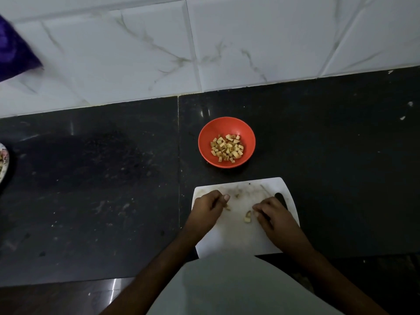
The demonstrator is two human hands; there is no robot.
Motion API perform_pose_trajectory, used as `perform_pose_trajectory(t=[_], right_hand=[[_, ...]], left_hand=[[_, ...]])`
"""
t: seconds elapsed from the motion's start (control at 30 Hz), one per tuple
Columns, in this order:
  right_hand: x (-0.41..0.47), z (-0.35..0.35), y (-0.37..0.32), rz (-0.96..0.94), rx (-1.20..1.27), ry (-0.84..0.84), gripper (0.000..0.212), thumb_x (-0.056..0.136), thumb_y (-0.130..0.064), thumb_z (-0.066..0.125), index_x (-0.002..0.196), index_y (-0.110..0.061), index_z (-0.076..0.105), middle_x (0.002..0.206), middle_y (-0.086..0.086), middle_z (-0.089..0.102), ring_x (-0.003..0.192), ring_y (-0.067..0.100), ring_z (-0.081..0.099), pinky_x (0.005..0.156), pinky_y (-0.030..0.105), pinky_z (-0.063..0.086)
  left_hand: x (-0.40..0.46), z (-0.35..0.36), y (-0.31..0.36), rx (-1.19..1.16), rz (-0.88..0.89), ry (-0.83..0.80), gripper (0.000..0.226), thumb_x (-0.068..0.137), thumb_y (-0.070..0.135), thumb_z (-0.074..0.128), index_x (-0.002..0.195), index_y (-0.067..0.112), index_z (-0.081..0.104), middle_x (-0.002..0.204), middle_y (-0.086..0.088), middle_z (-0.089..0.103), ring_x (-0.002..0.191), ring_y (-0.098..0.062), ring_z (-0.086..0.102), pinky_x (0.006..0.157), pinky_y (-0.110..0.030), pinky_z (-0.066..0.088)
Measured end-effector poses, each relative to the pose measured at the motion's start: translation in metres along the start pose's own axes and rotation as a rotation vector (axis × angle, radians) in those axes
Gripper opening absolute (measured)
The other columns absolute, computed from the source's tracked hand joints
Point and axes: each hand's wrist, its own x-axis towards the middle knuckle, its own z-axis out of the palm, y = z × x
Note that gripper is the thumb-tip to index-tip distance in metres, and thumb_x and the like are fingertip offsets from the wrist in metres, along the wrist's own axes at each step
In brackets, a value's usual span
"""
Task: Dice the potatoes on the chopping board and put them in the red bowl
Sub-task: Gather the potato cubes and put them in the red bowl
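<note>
Chopping board [238,235] long axis runs toward red bowl [226,142] of potato cubes [227,147]. Left hand [208,206] pinches scraps; right hand [271,213] grasps knife [281,201], blade hidden. Black surface [91,189], marbled wall tiles [159,42].

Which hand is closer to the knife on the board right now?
Right. The right hand lies beside, perhaps over, the dark knife at the chopping board's right edge; the left hand is across the board, apart from it.

Knife [281,200] mostly under right hand [271,214]
</note>
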Motion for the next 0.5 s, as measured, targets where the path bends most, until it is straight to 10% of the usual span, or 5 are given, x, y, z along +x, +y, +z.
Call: perform_pose_trajectory(t=[0.13, 0.23, 0.5], right_hand=[[-0.001, 0.002, -0.025, -0.002, -0.229, -0.183, 0.056, 0.094, -0.050, 0.057, 0.144, -0.029, 0.042, 0.136, -0.010, 0.036, 0.116, 0.004, 0.046, 0.090, 0.013, 0.025], [0.002, 0.002, -0.042, -0.060, -0.314, -0.124, 0.040, 0.097, -0.043, 0.054, 0.136, -0.033, 0.049, 0.135, -0.011, 0.041, 0.117, 0.003, 0.046, 0.094, 0.018, 0.019], [0.008, 0.005, -0.037, -0.074, -0.300, -0.032, 0.021, 0.103, -0.032, 0.042, 0.104, -0.029, 0.062, 0.110, -0.013, 0.050, 0.093, 0.002, 0.051, 0.085, 0.021, 0.022]], left_hand=[[0.008, 0.000, -0.001, 0.596, 0.105, 0.011, 0.027, 0.100, 0.052, 0.048, 0.113, 0.028, 0.050, 0.082, 0.014, 0.061, 0.075, -0.006, 0.059, 0.062, -0.030, 0.040], [0.013, -0.001, -0.004, 0.831, 0.176, -0.119, 0.050, 0.094, 0.063, 0.050, 0.126, 0.025, 0.044, 0.115, 0.007, 0.063, 0.099, -0.016, 0.063, 0.065, -0.032, 0.039], [0.019, 0.002, -0.021, 1.013, 0.389, -0.159, 0.029, 0.107, 0.044, 0.032, 0.108, 0.018, 0.046, 0.103, -0.002, 0.055, 0.088, -0.022, 0.058, 0.060, -0.039, 0.043]])
